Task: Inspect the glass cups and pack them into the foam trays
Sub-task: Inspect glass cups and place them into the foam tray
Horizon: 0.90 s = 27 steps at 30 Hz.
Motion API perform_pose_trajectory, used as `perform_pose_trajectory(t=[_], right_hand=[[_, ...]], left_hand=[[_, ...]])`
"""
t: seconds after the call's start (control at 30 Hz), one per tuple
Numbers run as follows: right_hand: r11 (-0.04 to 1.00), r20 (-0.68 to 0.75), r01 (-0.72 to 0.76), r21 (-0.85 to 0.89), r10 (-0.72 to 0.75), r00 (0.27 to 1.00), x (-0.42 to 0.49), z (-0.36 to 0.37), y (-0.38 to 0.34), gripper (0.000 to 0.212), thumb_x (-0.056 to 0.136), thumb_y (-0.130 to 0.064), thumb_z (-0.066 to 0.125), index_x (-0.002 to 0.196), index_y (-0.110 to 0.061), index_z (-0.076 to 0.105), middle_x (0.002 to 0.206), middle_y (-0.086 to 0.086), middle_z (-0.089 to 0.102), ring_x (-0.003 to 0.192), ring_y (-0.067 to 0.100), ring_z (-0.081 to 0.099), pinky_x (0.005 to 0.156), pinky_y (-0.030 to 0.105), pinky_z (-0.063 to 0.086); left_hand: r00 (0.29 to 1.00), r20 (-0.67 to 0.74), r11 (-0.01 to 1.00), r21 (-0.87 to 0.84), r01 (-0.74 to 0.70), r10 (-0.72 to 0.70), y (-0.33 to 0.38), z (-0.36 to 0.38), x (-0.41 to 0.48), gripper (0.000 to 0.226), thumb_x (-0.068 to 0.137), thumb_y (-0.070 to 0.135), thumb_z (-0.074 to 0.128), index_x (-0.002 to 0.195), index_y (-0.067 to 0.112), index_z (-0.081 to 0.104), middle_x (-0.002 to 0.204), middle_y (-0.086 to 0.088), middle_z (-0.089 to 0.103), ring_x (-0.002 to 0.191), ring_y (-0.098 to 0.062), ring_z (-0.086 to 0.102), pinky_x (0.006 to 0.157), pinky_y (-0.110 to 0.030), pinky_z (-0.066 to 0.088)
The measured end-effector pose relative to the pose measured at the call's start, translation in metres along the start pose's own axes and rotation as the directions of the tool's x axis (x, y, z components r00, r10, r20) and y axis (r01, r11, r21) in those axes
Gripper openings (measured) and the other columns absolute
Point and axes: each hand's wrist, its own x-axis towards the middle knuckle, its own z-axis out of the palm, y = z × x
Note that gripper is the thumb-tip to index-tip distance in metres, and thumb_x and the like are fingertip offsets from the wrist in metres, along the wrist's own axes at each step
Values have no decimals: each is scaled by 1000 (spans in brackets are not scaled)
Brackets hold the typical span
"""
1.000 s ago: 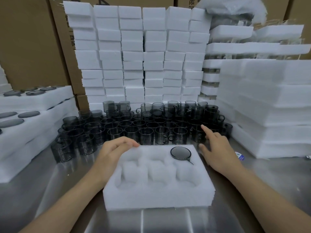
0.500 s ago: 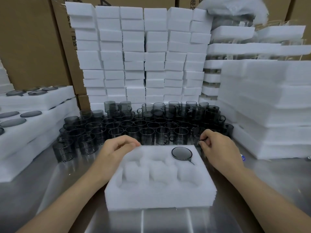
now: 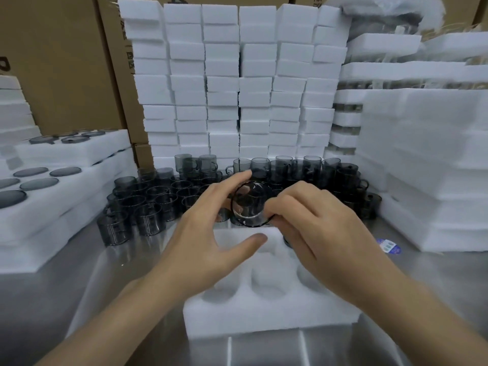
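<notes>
Both hands are now raised off the foam tray (image 3: 269,315), where a second ago the left one rested on its far left corner and the right one reached to the far right for a cup. Nearest lies the tray on the steel table (image 3: 52,299), its round pockets bare; only the far right pocket is filled, and that cup is almost hidden behind the right hand (image 3: 314,233). Above the tray's far edge a smoky glass cup (image 3: 250,207) is held tilted, its mouth turned toward the camera. It is pinched at the right of its rim by the curled right fingers, while the left hand (image 3: 208,233) is spread wide beside it, forefinger touching the top left of the rim, thumb hanging free below. This is judged to be the inspection step; packing is barely begun. Farther off, the crowd of unpacked cups (image 3: 163,196) is waiting, and behind it foam blocks (image 3: 232,83) are stacked high.
</notes>
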Motion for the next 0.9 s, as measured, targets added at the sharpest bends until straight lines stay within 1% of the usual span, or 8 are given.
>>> perform_pose_trajectory(t=[0.1, 0.23, 0.3, 0.43, 0.5, 0.63, 0.77, 0.9], right_hand=[[996, -31, 1, 85, 2, 1000, -2, 3, -5, 18, 99, -5, 67, 116, -10, 71, 105, 4, 65, 86, 29, 61, 70, 47, 52], [965, -88, -113, 235, 137, 987, -8, 6, -4, 35, 101, -28, 66, 134, -18, 59, 113, -7, 63, 100, 19, 63, 88, 42, 54], [954, -76, -170, 248, 194, 978, -10, 9, -3, 32, 101, -34, 63, 128, -16, 62, 110, -8, 65, 100, 17, 65, 87, 44, 55], [960, -49, -162, 229, 178, 983, -12, 16, 0, 21, 105, -28, 58, 110, -12, 70, 102, -3, 66, 92, 23, 64, 80, 42, 53], [952, -61, -175, 250, 196, 979, -12, 17, 1, 20, 106, -28, 58, 110, -14, 70, 102, -7, 65, 90, 15, 62, 79, 35, 53], [939, -88, -215, 269, 247, 965, -13, 19, 5, 17, 107, -31, 59, 114, -18, 69, 103, -14, 62, 94, 1, 60, 82, 20, 50], [929, -82, -229, 292, 263, 961, -13, 20, 7, 17, 106, -30, 61, 114, -19, 70, 106, -13, 64, 100, 1, 62, 87, 15, 47], [896, -46, -275, 348, 310, 950, -13, 20, 6, 14, 102, -28, 64, 112, -21, 72, 104, -14, 66, 98, 3, 65, 85, 12, 47]], left_hand=[[993, -111, 999, -32, -30, 26, 5, 1, 1, 68, 88, 39, 89, 147, 38, 56, 131, 19, 69, 123, -12, 68, 100, -25, 54], [986, -163, 997, -65, -39, 28, 10, 2, 0, 59, 85, 43, 88, 137, 29, 63, 122, 16, 73, 115, -11, 72, 95, -24, 57], [986, -165, 998, -61, -22, 11, 12, 3, 0, 56, 85, 46, 88, 133, 30, 65, 120, 17, 74, 114, -12, 72, 92, -27, 58], [989, -151, 1000, -14, 9, -11, 11, 4, -1, 55, 84, 44, 89, 131, 36, 62, 119, 20, 71, 114, -11, 70, 86, -25, 56], [991, -130, 999, -1, 33, -33, 9, 5, -1, 59, 84, 42, 90, 135, 39, 59, 121, 21, 70, 114, -10, 68, 82, -25, 54], [990, -132, 998, -21, 54, -56, 4, 6, -1, 72, 84, 22, 91, 140, 45, 53, 125, 22, 69, 106, -9, 71, 73, -19, 51], [989, -145, 999, -30, 24, -28, 4, 7, -2, 63, 87, 18, 88, 135, 44, 57, 127, 23, 67, 108, -9, 71, 67, -25, 56], [988, -156, 1000, -5, -1, 0, 4, 6, -2, 58, 86, 23, 86, 136, 38, 59, 130, 23, 61, 111, -4, 67, 66, -26, 57]])
